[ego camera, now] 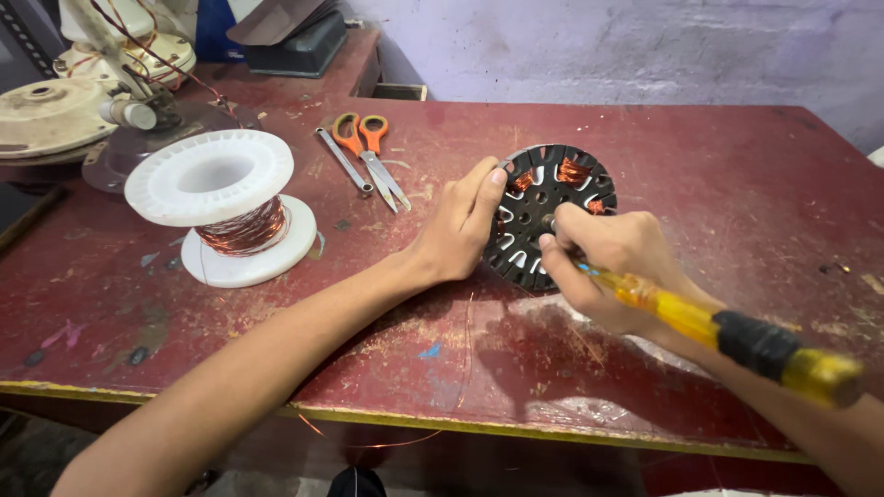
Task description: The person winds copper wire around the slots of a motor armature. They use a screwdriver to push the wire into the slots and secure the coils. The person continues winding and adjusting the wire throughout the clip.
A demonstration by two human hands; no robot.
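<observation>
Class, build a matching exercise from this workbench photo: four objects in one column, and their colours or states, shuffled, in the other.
Things:
1. wire spool
2. scissors
3. screwdriver
4. stator disc

Descriptions:
A. orange handles, lying on the table
B. black, steadied by the left hand
C. white, wound with copper wire
D. yellow handle, held in the right hand

Pairs: 1-C, 2-A, 3-D, 4-B

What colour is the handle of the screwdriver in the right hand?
Translucent yellow with a black band, on the screwdriver held in the right hand; seen in the head view.
</observation>
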